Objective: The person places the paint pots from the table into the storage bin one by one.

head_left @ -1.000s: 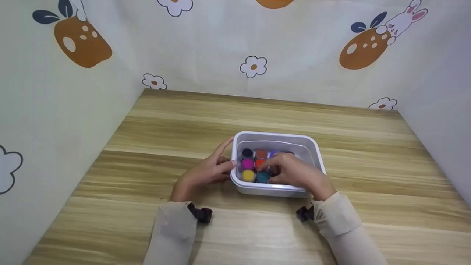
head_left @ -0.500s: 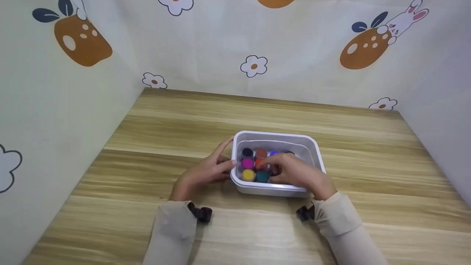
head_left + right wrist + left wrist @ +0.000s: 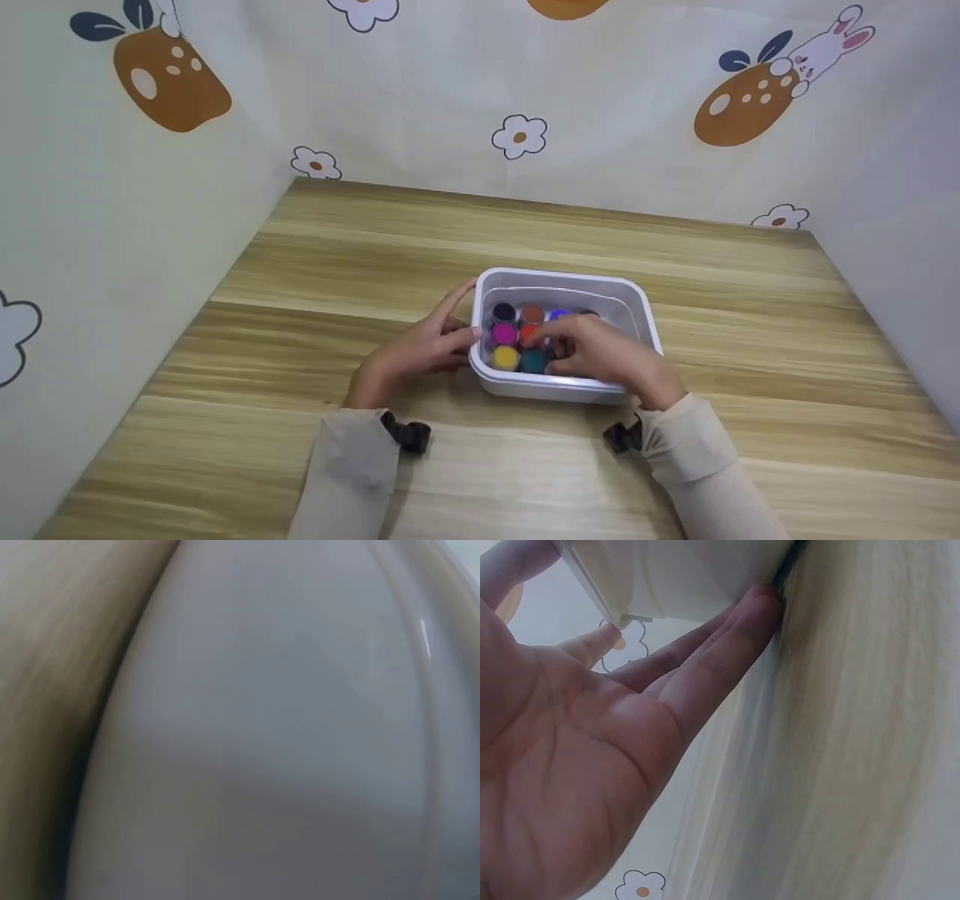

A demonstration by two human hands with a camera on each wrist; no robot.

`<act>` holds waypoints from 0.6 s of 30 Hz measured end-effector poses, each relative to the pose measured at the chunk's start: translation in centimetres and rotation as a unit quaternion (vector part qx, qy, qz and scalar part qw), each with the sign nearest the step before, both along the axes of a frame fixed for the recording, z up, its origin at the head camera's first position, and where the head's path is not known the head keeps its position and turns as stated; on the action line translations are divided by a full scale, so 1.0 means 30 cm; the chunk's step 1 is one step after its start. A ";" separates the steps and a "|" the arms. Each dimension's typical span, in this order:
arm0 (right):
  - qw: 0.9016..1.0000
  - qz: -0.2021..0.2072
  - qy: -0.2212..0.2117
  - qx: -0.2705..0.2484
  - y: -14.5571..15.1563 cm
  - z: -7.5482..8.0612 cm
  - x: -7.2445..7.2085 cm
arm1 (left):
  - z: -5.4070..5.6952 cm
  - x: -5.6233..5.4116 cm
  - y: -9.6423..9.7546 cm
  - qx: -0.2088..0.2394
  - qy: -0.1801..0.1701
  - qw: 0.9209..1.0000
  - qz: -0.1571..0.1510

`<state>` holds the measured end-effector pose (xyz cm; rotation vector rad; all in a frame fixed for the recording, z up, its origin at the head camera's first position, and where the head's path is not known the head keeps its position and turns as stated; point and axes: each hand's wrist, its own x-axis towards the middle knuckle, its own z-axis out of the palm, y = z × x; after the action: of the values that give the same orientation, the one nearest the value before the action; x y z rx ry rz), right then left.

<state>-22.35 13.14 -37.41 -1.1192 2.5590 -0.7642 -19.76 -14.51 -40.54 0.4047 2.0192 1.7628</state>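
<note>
A white plastic box [image 3: 570,388] holds several small round paint pots, with a yellow one [image 3: 505,358], a magenta one [image 3: 504,334] and a teal one [image 3: 534,361] at its left end. My left hand [image 3: 420,349] touches the box's left side, its fingers fairly straight; the left wrist view shows the palm and fingertips against the box wall [image 3: 682,577]. Inside the box, my right hand [image 3: 600,349] has curled fingers and thumb around a dark paint pot, mostly hidden beneath it. The index fingertip is by the orange-red pot [image 3: 528,334]. The right wrist view shows only the box wall [image 3: 262,690].
The box stands on a wood-grain table [image 3: 375,240]. Pale patterned sheets [image 3: 420,97] enclose the table at the back and sides. More pots, black [image 3: 503,313], brown [image 3: 532,313] and violet [image 3: 559,314], line the box's far row.
Both hands and the box stay almost where they were. The head view tilts very slightly; no pot visibly moves.
</note>
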 end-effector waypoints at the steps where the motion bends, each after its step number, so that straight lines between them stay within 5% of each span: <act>1: 1.000 -0.003 -0.002 -0.002 0.002 0.002 0.001 | 0.001 -0.001 -0.001 -0.001 0.002 1.000 -0.001; 7: 0.998 -0.049 -0.017 -0.025 0.038 0.046 0.005 | 0.006 -0.013 0.003 -0.014 0.020 1.000 -0.002; 11: 0.988 -0.114 0.058 -0.082 0.112 0.089 0.009 | -0.001 -0.028 0.013 -0.021 0.053 0.998 0.008; 15: 0.946 -0.228 0.166 -0.159 0.221 0.112 0.011 | 0.001 -0.041 0.006 -0.094 0.129 0.984 0.074; 18: 0.908 -0.304 0.224 -0.181 0.299 0.091 0.003 | 0.009 -0.047 -0.015 -0.188 0.173 0.954 0.155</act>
<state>-22.25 22.10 -34.67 -0.6041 3.3215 -1.2927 -21.17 -14.97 -40.26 0.2999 2.7327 1.4933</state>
